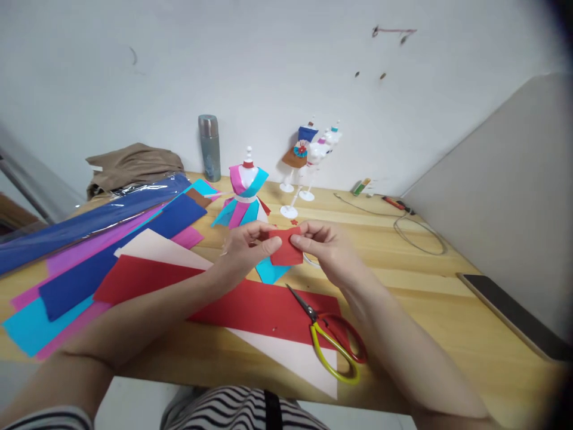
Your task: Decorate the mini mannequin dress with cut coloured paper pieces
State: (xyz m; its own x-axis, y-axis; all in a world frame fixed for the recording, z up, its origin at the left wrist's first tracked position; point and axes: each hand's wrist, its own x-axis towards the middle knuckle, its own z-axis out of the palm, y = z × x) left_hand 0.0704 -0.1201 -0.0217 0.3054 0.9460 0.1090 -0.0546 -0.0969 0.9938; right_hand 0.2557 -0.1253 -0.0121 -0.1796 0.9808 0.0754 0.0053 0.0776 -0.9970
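Observation:
A small red piece of crepe paper (286, 249) is held up over the table between both hands. My left hand (251, 246) pinches its left side with thumb and fingers, and my right hand (320, 242) pinches the upper right corner. Beneath the hands lies a blue paper piece (272, 273). A long red paper strip (250, 304) stretches across the table nearer to me. Scissors (329, 343) with one yellow and one red handle rest on its right end, blades pointing away. Just behind the hands stands a mini dress form (248, 191) in pink, blue and red paper.
Several more mini dress forms (308, 152) stand near the wall, right of a thermos (209, 148). Coloured paper strips (120, 257) and a brown cloth (138, 164) fill the left side. A cable (418, 236) and a phone (505, 310) lie at the right.

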